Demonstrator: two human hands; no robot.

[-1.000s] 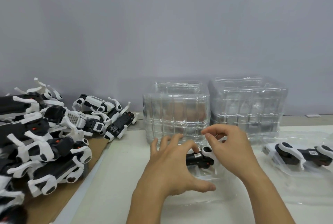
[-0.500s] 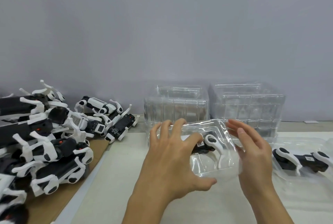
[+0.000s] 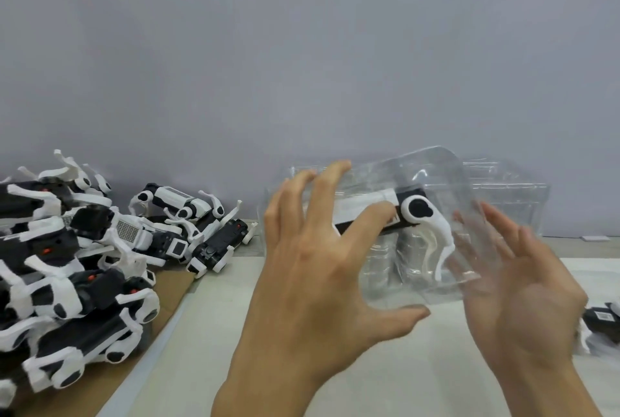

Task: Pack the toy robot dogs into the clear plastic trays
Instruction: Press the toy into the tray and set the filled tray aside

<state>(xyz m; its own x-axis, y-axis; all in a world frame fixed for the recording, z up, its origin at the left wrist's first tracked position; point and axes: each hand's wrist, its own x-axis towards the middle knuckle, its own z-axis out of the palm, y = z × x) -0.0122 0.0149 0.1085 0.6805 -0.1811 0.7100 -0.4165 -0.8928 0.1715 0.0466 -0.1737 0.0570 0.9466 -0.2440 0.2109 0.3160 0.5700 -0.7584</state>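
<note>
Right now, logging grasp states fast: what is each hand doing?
Left hand: fingers curled round the clear tray with a toy dog inside.
Right hand: open, straight fingers against the tray.

Dog pile (image 3: pixel 84 265) blocks left; tray stacks (image 3: pixel 510 195) behind; table (image 3: pixel 402 376) centre open

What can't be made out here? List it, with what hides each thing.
All in the head view:
- Toy dog in the lifted clear tray: its left part is behind the left hand.
- Right hand: blurred, so its contact with the tray is unclear.
- Second dog: cut off by the right edge.
- Tray stacks: partly hidden behind the tray and hands.
- Dog pile: cut off by the left edge.
</note>
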